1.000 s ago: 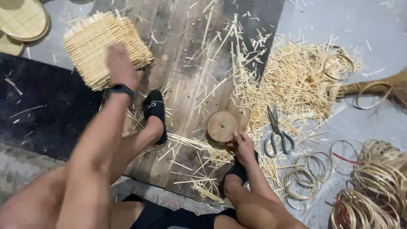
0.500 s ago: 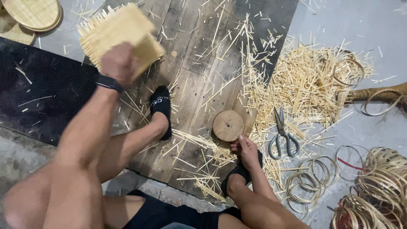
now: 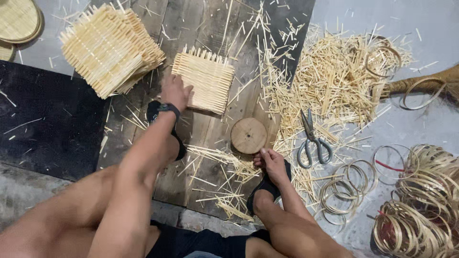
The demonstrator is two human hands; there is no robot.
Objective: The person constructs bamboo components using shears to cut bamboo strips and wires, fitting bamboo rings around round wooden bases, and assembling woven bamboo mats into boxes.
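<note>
My left hand (image 3: 175,91), with a dark watch on the wrist, grips the left edge of a square woven bamboo mat (image 3: 206,82) lying flat on the wooden board (image 3: 201,129). A thick stack of similar woven mats (image 3: 107,48) sits just left of it. My right hand is out of view. My feet in black sandals rest on the board, the left one (image 3: 178,143) under my forearm. The right foot (image 3: 271,169) touches a round wooden disc (image 3: 248,135).
Scissors (image 3: 313,138) lie right of the disc among a heap of cut bamboo slivers (image 3: 334,81). Several bamboo rings (image 3: 346,184) and a big bundle of hoops (image 3: 420,210) sit at the right. Round woven trays (image 3: 18,19) are at top left, beside a black mat (image 3: 48,124).
My left hand went from the stack of mats to the right, and one mat now lies apart on the board under it. The view shifted slightly.
</note>
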